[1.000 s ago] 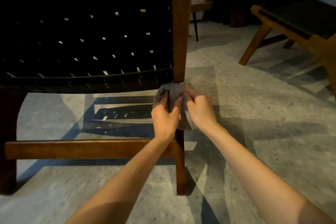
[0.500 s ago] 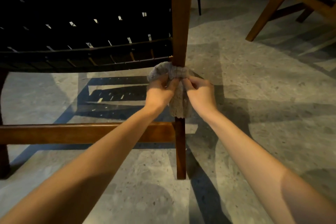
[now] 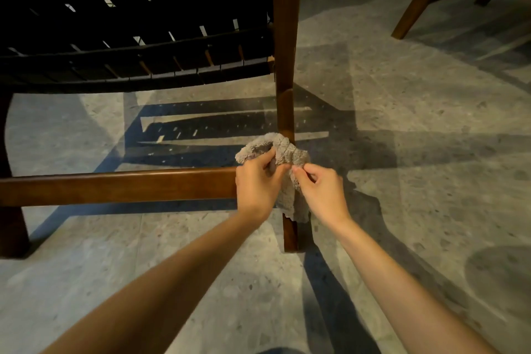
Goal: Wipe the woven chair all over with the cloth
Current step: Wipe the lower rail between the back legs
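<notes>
two hands clamp one grey cloth [image 3: 288,149] wrapped round a wooden leg [image 3: 285,112] of the woven chair [image 3: 138,66]. the left hand [image 3: 255,190] grips a bunch just left of the leg, and the right hand [image 3: 323,192] pinches the hanging end just right of it. cloth and hands hide the leg where the crossbar [image 3: 120,187] meets it. left of the leg the dark weave is hard to read, its top cut off. well right of the leg, another chair [image 3: 416,3] shows only legs.
</notes>
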A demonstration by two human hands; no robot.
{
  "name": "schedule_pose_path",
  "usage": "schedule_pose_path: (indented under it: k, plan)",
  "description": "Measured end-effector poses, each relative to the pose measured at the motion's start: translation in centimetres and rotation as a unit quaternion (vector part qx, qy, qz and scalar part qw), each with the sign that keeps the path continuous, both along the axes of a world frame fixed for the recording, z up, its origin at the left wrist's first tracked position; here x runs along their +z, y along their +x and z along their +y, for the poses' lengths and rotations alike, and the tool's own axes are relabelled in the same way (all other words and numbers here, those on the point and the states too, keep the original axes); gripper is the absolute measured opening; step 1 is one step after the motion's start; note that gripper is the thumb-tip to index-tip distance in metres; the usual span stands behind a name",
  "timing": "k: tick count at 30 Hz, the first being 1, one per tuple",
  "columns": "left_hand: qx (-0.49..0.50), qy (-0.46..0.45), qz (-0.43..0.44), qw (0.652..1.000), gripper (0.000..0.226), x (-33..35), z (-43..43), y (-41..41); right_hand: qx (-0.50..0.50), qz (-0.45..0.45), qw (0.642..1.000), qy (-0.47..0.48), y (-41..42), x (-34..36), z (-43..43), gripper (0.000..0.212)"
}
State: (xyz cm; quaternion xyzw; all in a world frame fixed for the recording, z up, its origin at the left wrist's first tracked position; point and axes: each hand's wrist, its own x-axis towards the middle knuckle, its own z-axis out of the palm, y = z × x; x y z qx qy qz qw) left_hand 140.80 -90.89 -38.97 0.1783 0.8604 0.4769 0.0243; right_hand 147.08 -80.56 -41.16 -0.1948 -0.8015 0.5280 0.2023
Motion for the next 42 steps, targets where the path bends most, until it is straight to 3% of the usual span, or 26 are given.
schedule_pose_path:
  k: [5, 12, 17, 20, 23, 26, 29, 30, 33, 36, 39, 42]
  plan:
    - [0.063, 0.015, 0.037, 0.997, 0.049, -1.5, 0.3, 2.1, -0.008, -0.015, 1.000, -0.008, 0.8, -1.6, -0.2, 0.034]
    - [0.099, 0.056, 0.012, 0.993, 0.038, -4.3, 0.3, 5.4, -0.026, -0.047, 0.999, 0.005, 2.4, -4.0, -0.9, 0.024]
    - [0.116, 0.046, -0.049, 0.991, 0.032, -7.4, -0.7, 8.1, -0.011, -0.081, 0.994, -0.068, 4.4, -6.3, -1.9, 0.022]
    - [0.125, 0.064, -0.136, 0.981, 0.027, -9.0, -1.3, 8.9, 0.004, -0.098, 0.992, -0.074, 5.6, -7.5, -2.4, 0.030]
    - [0.081, -0.017, -0.161, 0.983, 0.002, -9.8, -2.4, 8.7, 0.029, -0.130, 0.989, -0.066, 6.4, -8.6, -2.1, 0.030]
    - [0.008, -0.104, -0.193, 0.976, 0.022, -9.5, -3.5, 7.9, 0.049, -0.181, 0.981, -0.049, 6.8, -8.8, -1.6, 0.026]
    - [-0.028, -0.180, -0.209, 0.961, 0.008, -7.0, -3.5, 6.2, 0.036, -0.222, 0.974, 0.033, 6.6, -7.0, -1.2, 0.023]
    - [-0.035, -0.190, -0.214, 0.957, 0.015, -5.9, -3.4, 5.4, 0.031, -0.219, 0.973, 0.067, 6.4, -5.9, -1.0, 0.022]
    - [-0.064, -0.157, -0.256, 0.952, 0.043, -2.1, -3.2, 3.2, 0.035, -0.183, 0.974, 0.129, 5.5, -2.1, -0.6, 0.018]
    - [-0.139, -0.153, -0.227, 0.952, 0.055, 2.0, -3.1, 1.5, 0.070, -0.121, 0.983, 0.118, 4.5, 1.9, -0.4, 0.023]
    - [-0.209, -0.175, -0.214, 0.938, 0.050, 6.2, -3.5, -0.1, 0.131, -0.053, 0.985, 0.096, 3.3, 5.9, -0.4, 0.028]
    - [-0.240, -0.220, -0.186, 0.927, 0.020, 9.9, -5.2, -1.7, 0.177, -0.029, 0.980, 0.082, 2.2, 8.5, -0.7, 0.028]
